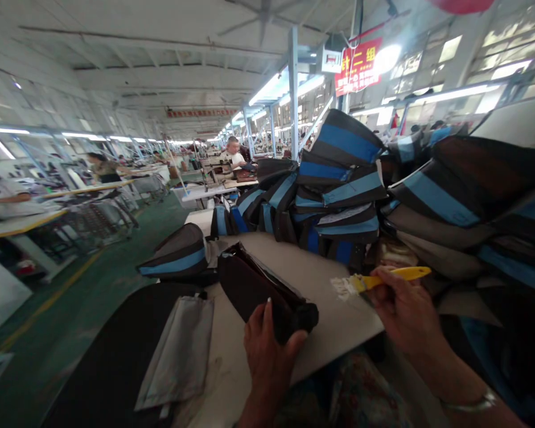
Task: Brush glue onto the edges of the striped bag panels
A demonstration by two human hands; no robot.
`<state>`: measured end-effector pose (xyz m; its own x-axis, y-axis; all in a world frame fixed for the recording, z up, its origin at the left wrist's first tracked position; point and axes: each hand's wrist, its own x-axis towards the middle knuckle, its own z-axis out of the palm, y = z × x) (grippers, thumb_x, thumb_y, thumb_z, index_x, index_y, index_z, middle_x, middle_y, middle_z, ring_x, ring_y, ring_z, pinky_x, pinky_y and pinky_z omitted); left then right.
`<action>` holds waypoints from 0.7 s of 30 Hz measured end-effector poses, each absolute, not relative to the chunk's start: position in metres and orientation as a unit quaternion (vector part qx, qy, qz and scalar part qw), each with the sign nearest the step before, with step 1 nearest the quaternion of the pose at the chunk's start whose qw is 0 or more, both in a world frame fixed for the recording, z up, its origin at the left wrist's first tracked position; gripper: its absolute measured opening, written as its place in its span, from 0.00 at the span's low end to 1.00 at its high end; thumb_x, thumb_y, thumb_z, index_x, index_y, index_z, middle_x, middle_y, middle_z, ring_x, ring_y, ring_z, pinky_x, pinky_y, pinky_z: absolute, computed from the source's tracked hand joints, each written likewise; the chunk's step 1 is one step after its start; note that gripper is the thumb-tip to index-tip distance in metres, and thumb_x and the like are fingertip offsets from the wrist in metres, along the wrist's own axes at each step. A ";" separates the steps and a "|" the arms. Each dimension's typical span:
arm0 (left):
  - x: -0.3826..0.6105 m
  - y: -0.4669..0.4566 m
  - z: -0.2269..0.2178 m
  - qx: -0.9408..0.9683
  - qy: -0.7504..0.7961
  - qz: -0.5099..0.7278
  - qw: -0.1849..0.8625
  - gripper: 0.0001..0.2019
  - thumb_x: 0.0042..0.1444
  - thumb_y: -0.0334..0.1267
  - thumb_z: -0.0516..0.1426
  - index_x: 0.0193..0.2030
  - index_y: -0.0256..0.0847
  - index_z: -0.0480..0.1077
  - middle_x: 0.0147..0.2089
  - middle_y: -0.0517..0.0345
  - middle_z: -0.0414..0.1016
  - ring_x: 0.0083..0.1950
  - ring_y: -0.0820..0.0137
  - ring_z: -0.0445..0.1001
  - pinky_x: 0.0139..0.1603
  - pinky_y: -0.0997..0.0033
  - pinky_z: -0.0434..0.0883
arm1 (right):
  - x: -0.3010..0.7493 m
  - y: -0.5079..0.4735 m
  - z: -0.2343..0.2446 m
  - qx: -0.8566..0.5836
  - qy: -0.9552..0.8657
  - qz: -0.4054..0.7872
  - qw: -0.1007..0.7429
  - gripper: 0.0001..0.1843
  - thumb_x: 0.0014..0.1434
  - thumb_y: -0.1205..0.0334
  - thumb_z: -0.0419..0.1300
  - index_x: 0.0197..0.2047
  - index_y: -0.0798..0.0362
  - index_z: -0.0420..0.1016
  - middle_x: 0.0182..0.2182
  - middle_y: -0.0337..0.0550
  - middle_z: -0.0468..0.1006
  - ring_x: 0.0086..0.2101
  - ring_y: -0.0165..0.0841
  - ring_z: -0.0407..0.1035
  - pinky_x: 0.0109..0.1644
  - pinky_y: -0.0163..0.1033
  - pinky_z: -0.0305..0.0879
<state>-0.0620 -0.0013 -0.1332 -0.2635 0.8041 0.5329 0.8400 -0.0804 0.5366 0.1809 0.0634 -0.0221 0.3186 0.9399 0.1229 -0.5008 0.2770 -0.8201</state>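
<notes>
My right hand (403, 309) pinches a yellow-handled paintbrush (399, 275), its handle end pointing right. The pale, clumped bristles point left, above the tabletop and apart from the dark piece. On the table lies a long dark brown and black fabric piece (254, 282), like part of a bag, with a slit along its top and a black rolled end nearest me. My left hand (270, 351) rests on its near end, fingers stretched out and thumb apart. A grey cloth pouch or flap (178, 351) lies left of it, over a black panel (111, 345).
Dark bag pieces with blue bands (343, 172) are heaped at the back and right. Another banded piece (173, 252) sits at the table's far left. The pale tabletop (330, 309) ends close to me. People work at other tables (53, 220) across a green floor.
</notes>
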 end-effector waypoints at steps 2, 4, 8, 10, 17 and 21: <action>-0.046 0.001 -0.127 -0.617 -0.678 -0.395 0.056 0.38 0.52 0.56 0.60 0.65 0.35 0.62 0.59 0.38 0.65 0.59 0.49 0.64 0.59 0.45 0.64 | 0.167 0.062 -0.021 -0.329 -0.289 0.527 0.729 0.13 0.45 0.63 0.73 0.29 0.52 0.72 0.24 0.33 0.72 0.20 0.22 0.61 0.22 0.24 0.66; -0.038 0.008 -0.123 -0.631 -0.663 -0.399 0.050 0.37 0.53 0.55 0.60 0.65 0.34 0.62 0.58 0.38 0.65 0.59 0.49 0.64 0.58 0.46 0.65 | 0.155 0.060 -0.017 -0.306 -0.270 0.552 0.727 0.14 0.43 0.64 0.74 0.29 0.53 0.72 0.25 0.33 0.74 0.21 0.21 0.62 0.23 0.23 0.64; -0.037 0.020 -0.121 -0.577 -0.658 -0.481 -0.050 0.24 0.61 0.48 0.54 0.60 0.37 0.66 0.49 0.45 0.68 0.49 0.60 0.71 0.50 0.58 0.71 | 0.145 0.056 -0.007 -0.303 -0.304 0.541 0.723 0.12 0.45 0.62 0.72 0.29 0.54 0.73 0.22 0.34 0.71 0.20 0.22 0.60 0.23 0.24 0.62; -0.042 0.021 -0.118 -0.575 -0.640 -0.502 -0.088 0.18 0.64 0.44 0.50 0.54 0.38 0.71 0.41 0.51 0.68 0.42 0.65 0.72 0.45 0.64 0.72 | 0.145 0.055 -0.003 -0.315 -0.337 0.519 0.719 0.11 0.48 0.60 0.71 0.28 0.54 0.73 0.20 0.34 0.69 0.20 0.23 0.59 0.23 0.26 0.61; -0.051 0.007 -0.083 -0.597 -0.595 -0.516 -0.152 0.17 0.61 0.42 0.55 0.55 0.40 0.71 0.44 0.52 0.72 0.45 0.66 0.73 0.48 0.66 0.71 | 0.118 0.054 0.013 -0.307 -0.539 0.400 0.675 0.09 0.60 0.57 0.63 0.31 0.52 0.73 0.20 0.33 0.66 0.21 0.27 0.60 0.25 0.32 0.58; -0.046 0.001 -0.068 -0.588 -0.553 -0.541 -0.235 0.13 0.59 0.43 0.56 0.46 0.40 0.76 0.43 0.53 0.75 0.46 0.65 0.74 0.50 0.67 0.71 | 0.097 0.063 0.012 -0.278 -0.713 0.282 0.578 0.08 0.63 0.61 0.57 0.32 0.52 0.73 0.23 0.36 0.70 0.24 0.30 0.65 0.29 0.34 0.61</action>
<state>-0.0462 0.0007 -0.0683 -0.1973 0.9056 0.3754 0.3963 -0.2766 0.8755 0.0971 0.0631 0.0121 -0.1761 0.7229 0.6681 0.0708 0.6863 -0.7239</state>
